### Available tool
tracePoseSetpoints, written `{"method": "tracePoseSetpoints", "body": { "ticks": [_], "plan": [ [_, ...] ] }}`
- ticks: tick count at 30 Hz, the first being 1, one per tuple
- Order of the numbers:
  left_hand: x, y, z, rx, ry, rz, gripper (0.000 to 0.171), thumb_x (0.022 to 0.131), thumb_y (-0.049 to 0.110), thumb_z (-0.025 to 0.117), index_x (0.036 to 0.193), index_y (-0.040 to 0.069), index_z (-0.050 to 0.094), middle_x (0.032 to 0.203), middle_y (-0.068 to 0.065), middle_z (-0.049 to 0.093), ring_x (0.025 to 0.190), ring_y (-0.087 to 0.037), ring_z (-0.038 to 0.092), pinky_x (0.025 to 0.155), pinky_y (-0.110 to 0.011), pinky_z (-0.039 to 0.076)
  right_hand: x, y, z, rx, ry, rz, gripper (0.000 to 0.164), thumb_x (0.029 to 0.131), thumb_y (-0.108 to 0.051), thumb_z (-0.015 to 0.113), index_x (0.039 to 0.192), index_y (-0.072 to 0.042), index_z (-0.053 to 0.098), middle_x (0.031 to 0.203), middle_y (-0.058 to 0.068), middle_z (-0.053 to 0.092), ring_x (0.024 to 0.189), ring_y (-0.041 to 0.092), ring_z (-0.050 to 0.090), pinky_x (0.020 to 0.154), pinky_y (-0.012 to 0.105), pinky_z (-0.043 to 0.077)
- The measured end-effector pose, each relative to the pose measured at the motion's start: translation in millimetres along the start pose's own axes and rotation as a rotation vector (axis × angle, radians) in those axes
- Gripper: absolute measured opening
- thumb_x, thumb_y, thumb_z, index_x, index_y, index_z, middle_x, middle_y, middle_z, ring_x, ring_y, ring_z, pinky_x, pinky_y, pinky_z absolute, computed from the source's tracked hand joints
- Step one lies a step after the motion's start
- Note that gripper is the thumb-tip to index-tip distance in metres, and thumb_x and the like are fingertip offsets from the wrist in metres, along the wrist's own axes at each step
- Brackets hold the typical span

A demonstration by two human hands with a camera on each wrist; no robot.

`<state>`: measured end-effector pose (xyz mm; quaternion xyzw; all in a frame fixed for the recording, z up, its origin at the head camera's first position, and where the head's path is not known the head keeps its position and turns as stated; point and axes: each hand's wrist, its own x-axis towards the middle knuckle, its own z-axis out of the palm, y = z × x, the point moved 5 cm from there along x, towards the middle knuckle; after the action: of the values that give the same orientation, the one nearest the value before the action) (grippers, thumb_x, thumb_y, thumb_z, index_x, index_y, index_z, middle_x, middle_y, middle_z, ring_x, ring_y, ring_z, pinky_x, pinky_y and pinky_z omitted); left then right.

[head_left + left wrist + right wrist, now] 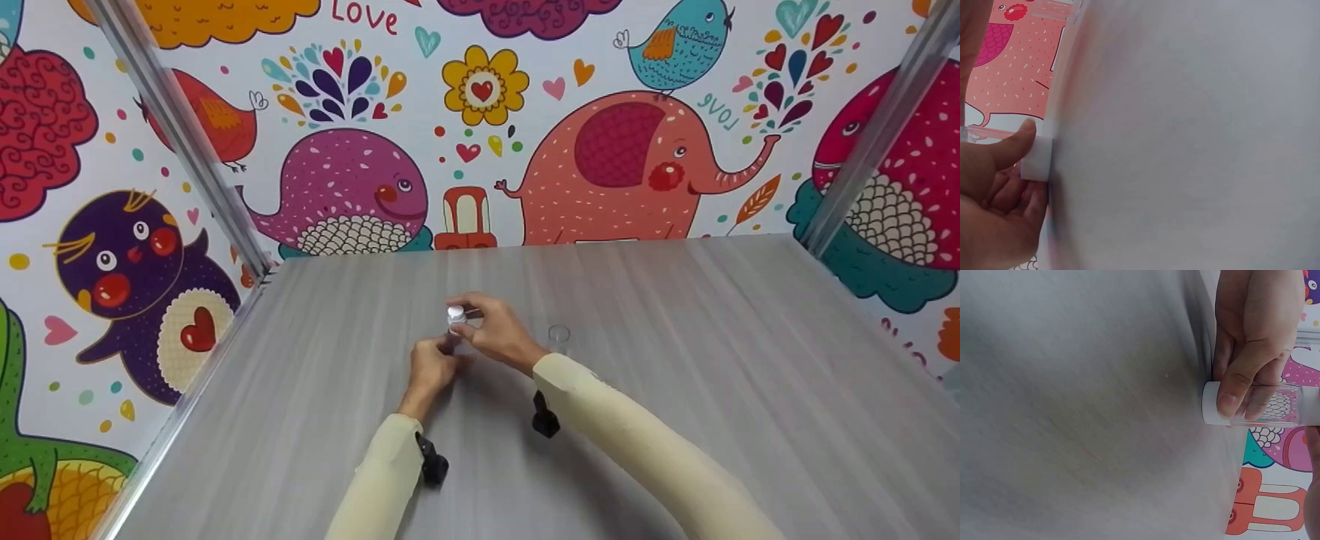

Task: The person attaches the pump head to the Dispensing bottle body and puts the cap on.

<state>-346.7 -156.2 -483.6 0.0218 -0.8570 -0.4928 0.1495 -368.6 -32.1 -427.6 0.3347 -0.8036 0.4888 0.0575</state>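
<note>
Between the two hands stands a small clear bottle (pixel 1283 408) with a white base (pixel 1213 405) and a white cap (pixel 455 311), held upright. My left hand (pixel 433 367) holds it low down; in the left wrist view the thumb and curled fingers grip the white base (pixel 1037 159). Higher up, my right hand (pixel 499 330) has its thumb and fingers around the capped top. Only part of the right hand (pixel 1313 478) shows at the right edge of the right wrist view, so its grip there is mostly hidden.
A clear round glass or cup (pixel 559 335) stands on the grey wood-grain table (pixel 660 375), just beyond the right wrist. Cartoon-printed walls (pixel 480 150) enclose the table's back and sides, with metal posts (pixel 180 135) at the corners.
</note>
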Motion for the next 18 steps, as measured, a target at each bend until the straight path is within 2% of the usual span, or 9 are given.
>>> {"method": "tracePoseSetpoints", "body": {
  "ticks": [3, 5, 14, 18],
  "plan": [
    [0.2, -0.8, 0.1, -0.005, -0.003, -0.01, 0.032, 0.068, -0.005, 0.076, 0.057, 0.008, 0.048, 0.055, 0.006, 0.039, 0.054, -0.011, 0.037, 0.053, -0.025, 0.03, -0.7, -0.9, -0.9, -0.029, 0.011, 0.001, 0.037, 0.09, -0.002, 0.071, 0.126, -0.004, 0.065, 0.121, 0.012, 0.07, 0.107, 0.022, 0.068, 0.098, 0.035, 0.054],
    [-0.2, -0.4, 0.1, -0.01, -0.005, -0.01, 0.032, 0.068, -0.005, 0.076, 0.057, 0.008, 0.048, 0.055, 0.006, 0.039, 0.054, -0.011, 0.037, 0.053, -0.025, 0.03, -1.2, -1.5, -1.4, -0.046, 0.02, -0.003, 0.037, 0.09, -0.004, 0.072, 0.126, -0.005, 0.065, 0.12, 0.011, 0.07, 0.106, 0.022, 0.069, 0.097, 0.034, 0.054],
    [-1.1, -0.4, 0.1, -0.018, -0.006, -0.027, 0.018, 0.067, -0.004, 0.078, 0.063, -0.004, 0.06, 0.056, 0.005, 0.04, 0.056, -0.012, 0.038, 0.054, -0.025, 0.03, -2.8, 1.8, -2.2, -0.027, 0.027, 0.043, 0.042, 0.089, -0.01, 0.074, 0.129, -0.003, 0.063, 0.123, 0.011, 0.069, 0.109, 0.022, 0.068, 0.098, 0.035, 0.054],
    [-1.3, -1.2, 0.8, -0.023, -0.013, -0.048, 0.012, 0.067, -0.003, 0.079, 0.07, -0.005, 0.067, 0.058, 0.005, 0.043, 0.057, -0.012, 0.04, 0.055, -0.025, 0.033, -1.8, 2.0, -4.9, -0.012, 0.021, 0.06, 0.045, 0.09, -0.015, 0.074, 0.132, -0.005, 0.061, 0.127, 0.012, 0.068, 0.114, 0.024, 0.067, 0.099, 0.037, 0.053]
  ]
}}
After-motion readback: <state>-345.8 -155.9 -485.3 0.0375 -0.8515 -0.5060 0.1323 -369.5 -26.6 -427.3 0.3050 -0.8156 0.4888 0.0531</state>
